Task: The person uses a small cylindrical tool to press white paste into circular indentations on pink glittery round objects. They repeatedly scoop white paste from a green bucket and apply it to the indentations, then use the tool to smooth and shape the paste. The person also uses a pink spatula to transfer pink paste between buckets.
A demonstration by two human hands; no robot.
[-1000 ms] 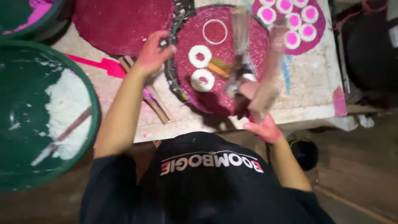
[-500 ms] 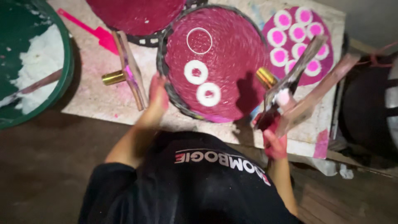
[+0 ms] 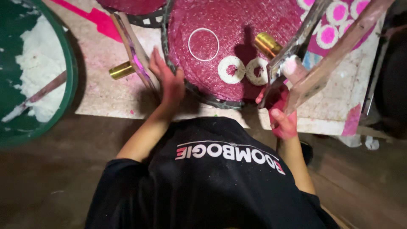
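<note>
My left hand point(image 3: 168, 81) lies flat, fingers apart, on the left rim of a round magenta tray point(image 3: 237, 25). On the tray sit two white ring shapes point(image 3: 232, 69) point(image 3: 257, 71) and a thin white hoop point(image 3: 204, 44). My right hand point(image 3: 283, 118), stained pink, grips the lower end of a long wood-and-metal tool point(image 3: 322, 55) that slants up to the right over the tray's edge. A brass cylinder point(image 3: 267, 43) lies on the tray beside the tool.
A green basin point(image 3: 70, 72) with white paste and a stick stands at the left. A second brass cylinder point(image 3: 121, 70) and a wooden slat point(image 3: 131, 48) lie on the stained board point(image 3: 114, 99). White rings with pink centres point(image 3: 335, 12) sit at top right.
The view has drawn closer to the tray. My left hand has slid up along the tray's left rim. My right hand and its tool have stayed at the tray's lower right.
</note>
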